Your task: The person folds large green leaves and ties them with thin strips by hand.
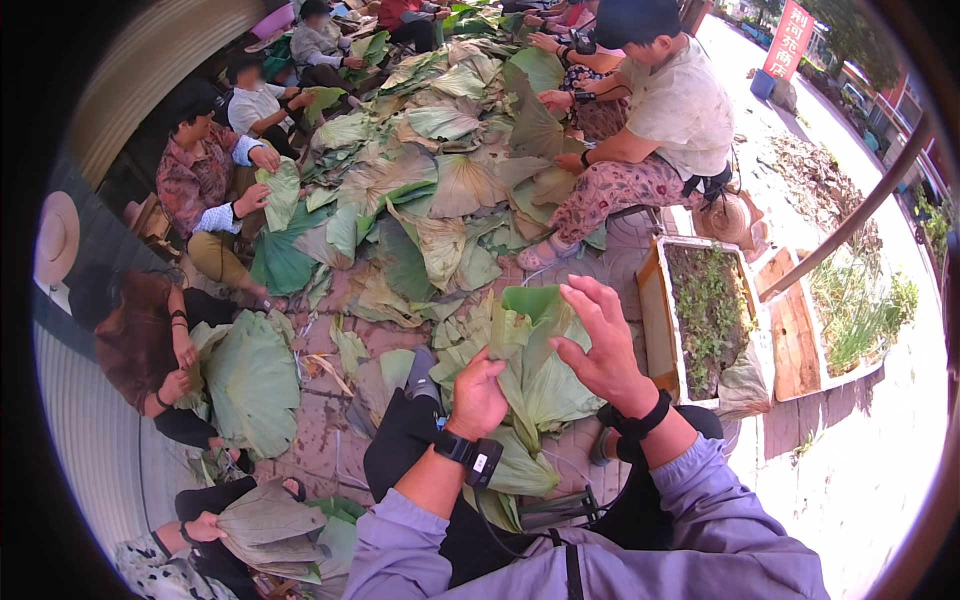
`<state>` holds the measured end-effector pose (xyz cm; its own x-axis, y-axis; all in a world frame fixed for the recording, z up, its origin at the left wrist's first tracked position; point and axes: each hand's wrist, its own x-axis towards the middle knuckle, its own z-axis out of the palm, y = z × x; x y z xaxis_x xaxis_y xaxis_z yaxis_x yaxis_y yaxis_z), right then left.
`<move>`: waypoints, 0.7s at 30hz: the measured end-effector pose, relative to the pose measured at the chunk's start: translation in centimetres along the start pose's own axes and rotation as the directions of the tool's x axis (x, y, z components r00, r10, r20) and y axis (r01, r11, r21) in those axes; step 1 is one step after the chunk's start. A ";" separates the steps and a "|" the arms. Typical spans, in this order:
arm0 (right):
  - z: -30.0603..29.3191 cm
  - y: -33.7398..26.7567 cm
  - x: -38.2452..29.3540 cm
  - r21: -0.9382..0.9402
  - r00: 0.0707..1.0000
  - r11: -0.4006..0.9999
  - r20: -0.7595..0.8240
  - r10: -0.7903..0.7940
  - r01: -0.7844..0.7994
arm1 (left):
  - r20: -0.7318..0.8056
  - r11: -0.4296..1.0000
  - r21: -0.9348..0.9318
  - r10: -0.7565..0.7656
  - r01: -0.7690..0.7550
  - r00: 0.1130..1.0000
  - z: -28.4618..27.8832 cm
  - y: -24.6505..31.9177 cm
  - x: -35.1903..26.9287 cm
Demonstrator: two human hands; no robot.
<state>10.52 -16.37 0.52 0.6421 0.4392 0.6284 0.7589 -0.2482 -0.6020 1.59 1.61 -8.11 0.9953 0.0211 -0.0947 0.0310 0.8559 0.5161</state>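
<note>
A large green lotus leaf [532,352], partly folded with its upper edge curled over, stands up between my hands above my lap. My left hand [480,394] grips its left side, thumb uppermost and fingers curled; the fingertips are partly hidden. On the leaf's right is my right hand [607,349], fingers and thumb apart. Its fingertips are close to the leaf's upper right edge; I cannot tell whether they touch it. More lotus leaves [517,465] hang or lie below, between my knees.
A broad heap of lotus leaves [450,180] covers the paving ahead. Co-workers sit along both sides with leaves in their hands. Close on my right stand foam planter boxes [705,322] of soil and greenery. A slanting pole [855,210] crosses the far right. A red banner [789,39] bears writing.
</note>
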 end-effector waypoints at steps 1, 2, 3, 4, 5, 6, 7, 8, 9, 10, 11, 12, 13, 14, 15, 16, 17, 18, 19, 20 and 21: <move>-0.2 -0.1 0.3 -0.128 0.997 0.988 -0.003 -0.083 0.082 | -0.002 1.000 -0.003 -0.010 0.010 1.000 0.0 -0.2 0.1; -0.3 -0.1 0.4 -0.131 0.997 0.989 -0.002 -0.074 0.073 | 0.027 0.999 0.017 -0.034 0.034 0.999 -0.1 -0.3 0.1; -0.4 0.0 0.5 -0.138 0.992 0.983 0.046 -0.117 0.123 | 0.055 0.998 0.038 -0.057 0.055 0.997 -0.1 -0.4 0.2; -0.5 0.1 0.6 -0.141 0.983 0.975 0.094 -0.160 0.173 | 0.053 0.997 0.037 -0.064 0.062 0.997 0.1 -0.5 0.2; -0.6 0.4 0.5 -0.141 0.984 0.976 0.095 -0.154 0.166 | 0.025 0.995 0.063 -0.079 0.077 0.997 0.3 -0.6 0.2; -0.8 0.8 0.4 -0.137 0.977 0.973 0.126 -0.171 0.187 | -0.001 0.992 0.088 -0.090 0.089 0.996 0.5 -0.6 0.2; -1.0 1.0 0.4 -0.132 0.970 0.969 0.157 -0.188 0.209 | -0.003 0.992 0.087 -0.092 0.092 0.996 0.2 -0.8 0.4; -1.2 1.1 0.3 -0.131 0.970 0.970 0.158 -0.185 0.207 | -0.017 0.988 0.133 -0.080 0.082 0.997 -0.4 -1.0 0.6; -1.3 1.3 0.3 -0.114 0.968 0.973 0.179 -0.177 0.199 | -0.029 0.981 0.179 -0.070 0.075 0.997 -0.6 -1.0 0.7; -1.4 1.4 0.2 -0.096 0.965 0.977 0.199 -0.169 0.191 | -0.032 0.981 0.177 -0.074 0.078 0.997 -0.8 -0.9 0.7; -1.4 1.6 0.1 -0.095 0.966 0.978 0.200 -0.165 0.187 | -0.035 0.968 0.246 -0.052 0.059 0.998 -0.9 -0.8 0.7; -1.5 2.0 -0.2 -0.064 0.956 0.989 0.273 -0.111 0.133 | -0.037 0.949 0.312 -0.031 0.041 0.999 -0.9 -0.8 0.7; -1.4 2.3 -0.4 -0.036 0.937 0.996 0.345 -0.059 0.076 | -0.040 0.949 0.311 -0.035 0.046 0.999 -0.8 -0.8 0.7; -1.4 2.6 -0.4 -0.035 0.937 0.997 0.346 -0.055 0.072 | -0.055 0.920 0.392 0.013 0.010 0.998 -0.7 -0.7 0.8; -1.4 2.8 -0.5 0.040 0.923 0.999 0.385 -0.004 -0.012 | -0.065 0.883 0.469 0.058 -0.020 0.996 -0.5 -0.6 0.8; -1.4 3.0 -0.6 0.111 0.904 0.989 0.426 0.042 -0.098 | -0.069 0.885 0.466 0.052 -0.014 0.996 -0.4 -0.4 0.8; -1.5 3.0 -0.7 0.110 0.902 0.988 0.428 0.048 -0.105 | -0.045 0.878 0.476 0.069 -0.039 0.997 -0.3 -0.2 0.8; -1.5 2.9 -0.7 0.199 0.860 0.943 0.491 0.140 -0.267 | -0.021 0.871 0.487 0.090 -0.069 0.996 -0.1 0.1 0.8; -1.6 2.8 -0.7 0.273 0.800 0.863 0.560 0.217 -0.425 | -0.025 0.872 0.485 0.089 -0.066 0.996 0.2 0.3 0.9; -1.6 2.8 -0.6 0.271 0.797 0.862 0.563 0.219 -0.428 | 0.079 0.791 0.580 0.182 -0.194 0.980 0.6 0.5 1.0; -1.7 2.6 -0.5 0.242 0.781 0.864 0.578 0.238 -0.442 | 0.190 0.687 0.654 0.257 -0.317 0.948 1.0 0.8 0.9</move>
<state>12.37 -18.67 -0.55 0.6191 0.7828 0.0631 0.3454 -0.1992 -0.9171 2.63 1.79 -6.94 0.9686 0.1414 0.2045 -0.2342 0.2432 0.9413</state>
